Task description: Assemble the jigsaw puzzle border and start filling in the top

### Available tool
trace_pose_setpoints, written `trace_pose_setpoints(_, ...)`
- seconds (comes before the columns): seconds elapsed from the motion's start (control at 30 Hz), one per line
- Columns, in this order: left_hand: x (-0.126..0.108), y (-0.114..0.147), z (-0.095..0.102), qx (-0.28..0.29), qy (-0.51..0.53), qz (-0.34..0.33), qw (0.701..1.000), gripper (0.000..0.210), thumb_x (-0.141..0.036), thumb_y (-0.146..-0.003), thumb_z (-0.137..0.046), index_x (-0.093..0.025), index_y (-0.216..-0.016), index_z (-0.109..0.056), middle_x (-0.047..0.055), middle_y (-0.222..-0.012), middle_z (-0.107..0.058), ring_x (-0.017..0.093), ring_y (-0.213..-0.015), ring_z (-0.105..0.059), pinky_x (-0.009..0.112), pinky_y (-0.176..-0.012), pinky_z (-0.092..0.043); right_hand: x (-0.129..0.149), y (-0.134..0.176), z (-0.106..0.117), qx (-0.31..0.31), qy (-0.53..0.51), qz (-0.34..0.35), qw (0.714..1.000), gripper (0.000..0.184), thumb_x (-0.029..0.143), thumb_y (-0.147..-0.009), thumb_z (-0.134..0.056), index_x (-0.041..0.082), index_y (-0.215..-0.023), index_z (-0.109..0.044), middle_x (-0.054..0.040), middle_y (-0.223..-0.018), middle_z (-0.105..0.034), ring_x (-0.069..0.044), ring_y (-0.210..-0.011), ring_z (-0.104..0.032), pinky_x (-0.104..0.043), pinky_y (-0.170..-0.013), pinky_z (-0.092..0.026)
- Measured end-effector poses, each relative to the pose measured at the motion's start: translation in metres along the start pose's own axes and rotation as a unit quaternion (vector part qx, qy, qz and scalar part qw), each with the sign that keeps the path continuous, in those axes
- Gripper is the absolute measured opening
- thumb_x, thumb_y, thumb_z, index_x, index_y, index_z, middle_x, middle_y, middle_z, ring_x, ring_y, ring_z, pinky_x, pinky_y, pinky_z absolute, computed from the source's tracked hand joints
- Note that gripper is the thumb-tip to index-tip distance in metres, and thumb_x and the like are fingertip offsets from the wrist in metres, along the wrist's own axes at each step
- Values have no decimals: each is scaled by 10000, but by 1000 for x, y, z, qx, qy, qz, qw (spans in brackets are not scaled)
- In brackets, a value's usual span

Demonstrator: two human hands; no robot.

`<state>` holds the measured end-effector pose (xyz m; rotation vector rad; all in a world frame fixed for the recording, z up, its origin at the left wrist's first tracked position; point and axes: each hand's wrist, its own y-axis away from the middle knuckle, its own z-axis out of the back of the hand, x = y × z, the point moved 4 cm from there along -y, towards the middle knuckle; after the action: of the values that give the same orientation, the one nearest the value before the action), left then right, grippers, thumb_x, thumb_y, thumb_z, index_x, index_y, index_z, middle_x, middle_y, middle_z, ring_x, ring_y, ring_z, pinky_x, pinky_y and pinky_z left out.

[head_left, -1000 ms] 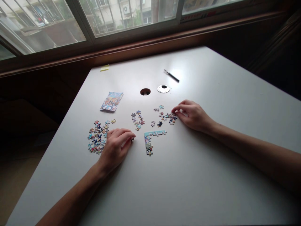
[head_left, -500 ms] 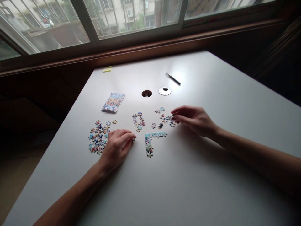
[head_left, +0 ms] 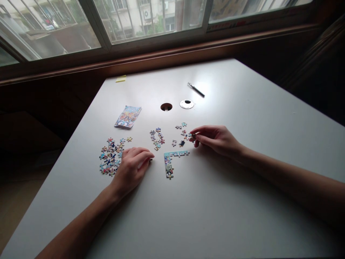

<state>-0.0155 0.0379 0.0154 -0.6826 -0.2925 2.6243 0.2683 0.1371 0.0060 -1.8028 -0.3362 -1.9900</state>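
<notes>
**Pinch by Pinch, in Daylight**

A person's right hand [head_left: 219, 140] pinches a jigsaw piece [head_left: 193, 137] between thumb and fingers, above a small scatter of pieces [head_left: 183, 132] on a white desk [head_left: 202, 208]. The left hand [head_left: 134, 165] rests on the desk, its fingers curled inward; a small dark piece [head_left: 151, 160] shows at the tips and appears pinched there, its print hidden. Between the hands lies an L-shaped joined section [head_left: 168, 159], one light-blue strip running off to the right, the other, many-coloured, running down toward the person. Just beyond it sits a loose ring of pieces [head_left: 161, 136]. A larger heap of pieces [head_left: 110, 158] spreads to the left of the left hand, with a printed picture sheet [head_left: 128, 116] farther back. A pen [head_left: 196, 89] lies toward the window [head_left: 151, 18].

The step in hand looks to be picking out a piece from the scatter, with nothing being fitted at this instant. The next move seems to call for turning the pinched piece to read its print and edges, then checking it against the open ends of the L. Any fitting would want a light press and a steadying finger, since the narrow strips look easy to nudge apart.
</notes>
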Motion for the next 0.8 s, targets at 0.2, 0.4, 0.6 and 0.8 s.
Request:
trace_pose_setpoints(0.2, 0, 0, 0, -1, -6, -1, 1000, 178, -145, -952, -552, -248, -1022, -680, 21, -1092, -704, 196, -1031, -631, 390, -970, -385, 1, 0, -2, 4, 23, -12, 1000, 259, 366, -822, -744, 201, -1022, -730, -49, -911, -755, -149, -719, -678, -322, -688, -576)
trace_pose_setpoints(0.4, 1, 0, -1, 0, -5, -1, 1000, 164, -156, -950, -564, -244, -1011, -688, 24, -1093, -702, 193, -1025, -631, 385, -976, -395, 0, 0, -4, -1, 19, -20, 1000, 263, 372, -771, -791, 205, -959, -715, -47, -917, -751, -157, -739, -675, -317, -675, -585)
trace_pose_setpoints(0.6, 0, 0, 0, 1, -9, 2, 1000, 170, -170, -954, -555, -247, -1001, -699, 30, -1090, -706, 198, -1023, -636, 380, -972, -409, -6, 1, 0, 9, 65, -17, 998, 256, 387, -727, -823, 226, -903, -728, -40, -891, -741, -182, -789, -663, -325, -700, -547)
trace_pose_setpoints(0.8, -2, -1, 1, 1, -7, -2, 1000, 169, -170, -953, -553, -244, -1000, -698, 32, -1086, -704, 200, -1026, -635, 380, -966, -409, -3, 2, -1, 60, 139, 39, 988, 249, 416, -742, -804, 219, -866, -718, -18, -773, -689, -133, -649, -549, -282, -573, -429)
